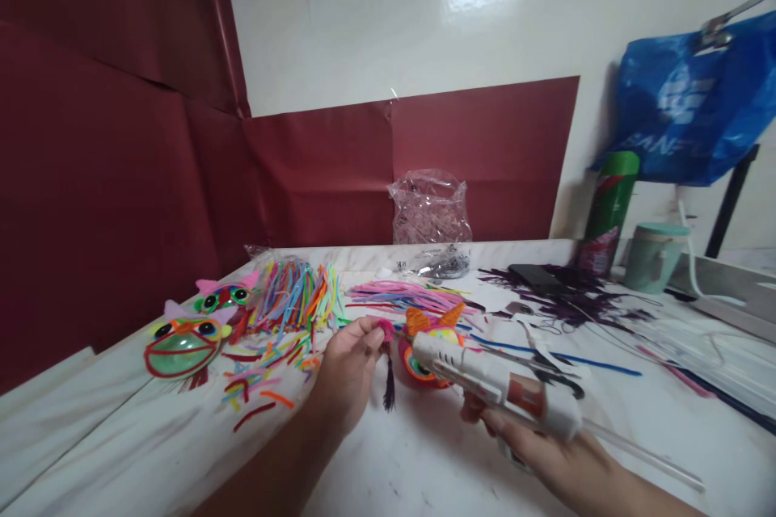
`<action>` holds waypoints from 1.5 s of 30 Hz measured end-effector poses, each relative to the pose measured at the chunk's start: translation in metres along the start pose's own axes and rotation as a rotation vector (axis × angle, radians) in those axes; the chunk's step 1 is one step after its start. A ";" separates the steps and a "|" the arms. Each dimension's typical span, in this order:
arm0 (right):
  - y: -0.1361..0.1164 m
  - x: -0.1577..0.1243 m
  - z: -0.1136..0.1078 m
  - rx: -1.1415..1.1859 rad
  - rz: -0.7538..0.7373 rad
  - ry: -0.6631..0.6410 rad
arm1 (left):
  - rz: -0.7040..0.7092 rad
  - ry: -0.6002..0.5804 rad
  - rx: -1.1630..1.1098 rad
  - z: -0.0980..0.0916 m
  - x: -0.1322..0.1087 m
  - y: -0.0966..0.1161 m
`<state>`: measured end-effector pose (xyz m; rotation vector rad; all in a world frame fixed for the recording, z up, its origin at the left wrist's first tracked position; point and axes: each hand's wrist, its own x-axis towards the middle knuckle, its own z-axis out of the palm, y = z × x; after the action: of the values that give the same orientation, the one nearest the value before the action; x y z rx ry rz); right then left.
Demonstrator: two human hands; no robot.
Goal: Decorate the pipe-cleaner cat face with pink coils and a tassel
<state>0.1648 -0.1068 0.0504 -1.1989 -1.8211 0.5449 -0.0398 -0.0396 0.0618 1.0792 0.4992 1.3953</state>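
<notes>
My left hand (355,363) pinches a small pink fuzzy piece (385,329) between thumb and fingers. A dark purple tassel (389,384) hangs below that piece. My right hand (527,444) is wrapped round the handle of a white glue gun (485,376), whose nozzle points left at the pink piece. Whether the tip touches it, I cannot tell. A clear glue stick (643,452) sticks out of the gun's back end. Behind the gun lies an orange-eared animal figure (433,331), partly covered by it.
Two finished-looking animal faces (182,351) lie at the left. Bundled colourful pipe cleaners (297,295) and cut pieces (260,388) are beside them. Pink pipe cleaners (400,296) lie further back. Purple strands (563,299), a green spray can (606,210) and a mint cup (655,258) are at the right.
</notes>
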 end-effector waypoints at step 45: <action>0.024 0.008 -0.015 -0.282 -0.160 0.059 | 0.003 0.002 0.004 -0.005 0.004 -0.002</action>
<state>0.1879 -0.0907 0.0440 -1.2236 -1.9679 0.1637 -0.0423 -0.0337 0.0585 1.0820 0.5023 1.3985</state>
